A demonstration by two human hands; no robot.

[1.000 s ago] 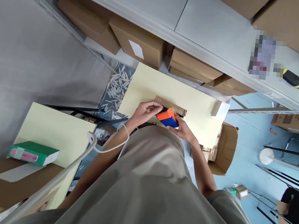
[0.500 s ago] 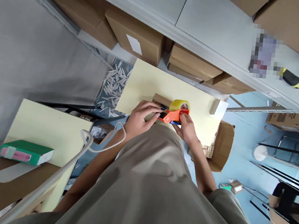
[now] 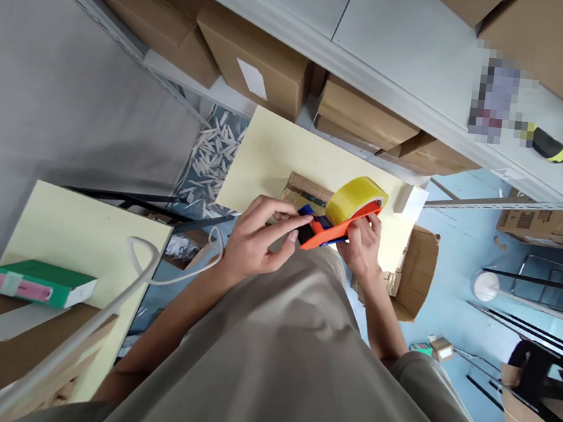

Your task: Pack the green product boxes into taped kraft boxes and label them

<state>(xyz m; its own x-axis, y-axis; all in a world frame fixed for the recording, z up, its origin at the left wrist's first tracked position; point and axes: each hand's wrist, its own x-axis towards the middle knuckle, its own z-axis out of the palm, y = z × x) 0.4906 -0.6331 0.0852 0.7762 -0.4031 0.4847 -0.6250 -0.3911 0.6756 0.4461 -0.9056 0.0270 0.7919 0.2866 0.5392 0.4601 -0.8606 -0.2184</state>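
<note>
I hold an orange and blue tape dispenser (image 3: pixel 332 230) with a yellow tape roll (image 3: pixel 356 197) over a pale yellow table (image 3: pixel 277 157). My right hand (image 3: pixel 365 247) grips the dispenser's orange body from the right. My left hand (image 3: pixel 256 238) pinches its near, dark end with thumb and fingers. A small brown cardboard box (image 3: pixel 304 190) lies on the table just beyond the dispenser, its top shiny with tape.
Grey metal shelving (image 3: pixel 408 56) with brown cartons (image 3: pixel 256 67) rises behind the table. A second pale table (image 3: pixel 72 236) at left carries a green box (image 3: pixel 40 283). An open carton (image 3: pixel 418 272) stands on the blue floor at right. A white cable (image 3: pixel 154 271) hangs near my left wrist.
The dispenser has come up off the small box and tilted, so the yellow roll now shows fully. Both hands rose with it toward me.
</note>
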